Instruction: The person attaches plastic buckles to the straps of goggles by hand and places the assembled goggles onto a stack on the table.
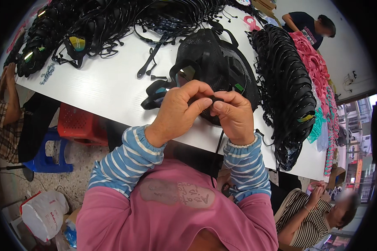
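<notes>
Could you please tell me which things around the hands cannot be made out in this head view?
- Small black part: mostly hidden by the fingertips of the left hand and right hand; its shape is unclear.
- Black mesh bag: contents hidden by the mesh; its lower part is behind both hands.
- Black cord: lower end lost below the white table edge.

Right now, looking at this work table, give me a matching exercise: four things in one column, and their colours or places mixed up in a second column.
Things:
1. stool
2. crate
3. mesh bag
4. small black part

Colours or places:
A. red, under the table edge
B. pinched between both hands
C. blue, on the floor
D. black, on the white table

Pairs: 1-C, 2-A, 3-D, 4-B
</notes>
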Tool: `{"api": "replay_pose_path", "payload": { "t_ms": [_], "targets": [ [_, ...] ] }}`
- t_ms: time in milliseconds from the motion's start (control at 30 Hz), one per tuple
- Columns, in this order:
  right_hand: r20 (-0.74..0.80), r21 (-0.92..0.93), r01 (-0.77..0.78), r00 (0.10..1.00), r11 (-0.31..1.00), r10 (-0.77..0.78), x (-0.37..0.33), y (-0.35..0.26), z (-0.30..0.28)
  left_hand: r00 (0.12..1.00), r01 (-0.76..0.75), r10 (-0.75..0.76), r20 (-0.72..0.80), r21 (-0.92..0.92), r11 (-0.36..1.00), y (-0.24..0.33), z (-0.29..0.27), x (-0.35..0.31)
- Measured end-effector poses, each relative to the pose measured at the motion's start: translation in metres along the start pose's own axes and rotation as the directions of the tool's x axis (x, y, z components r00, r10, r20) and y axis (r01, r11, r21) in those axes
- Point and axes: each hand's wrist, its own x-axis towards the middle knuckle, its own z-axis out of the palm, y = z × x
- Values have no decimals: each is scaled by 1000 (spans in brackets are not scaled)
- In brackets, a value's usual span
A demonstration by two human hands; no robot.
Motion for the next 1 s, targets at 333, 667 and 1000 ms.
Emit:
{"api": "replay_pose_path", "payload": {
  "t_ms": [333,667,1000],
  "targets": [
    [-60,1,94,994,996,-94,5,9,10,856,-371,516,-19,673,640,-12,3,-1],
    [181,332,-195,973,923,141,7,14,-2,891,-393,453,32,556,733,-12,1,-4],
    [233,375,-238,960,896,158,5,3,1,872,-438,489,-7,434,787,-8,4,0]
  ]
}}
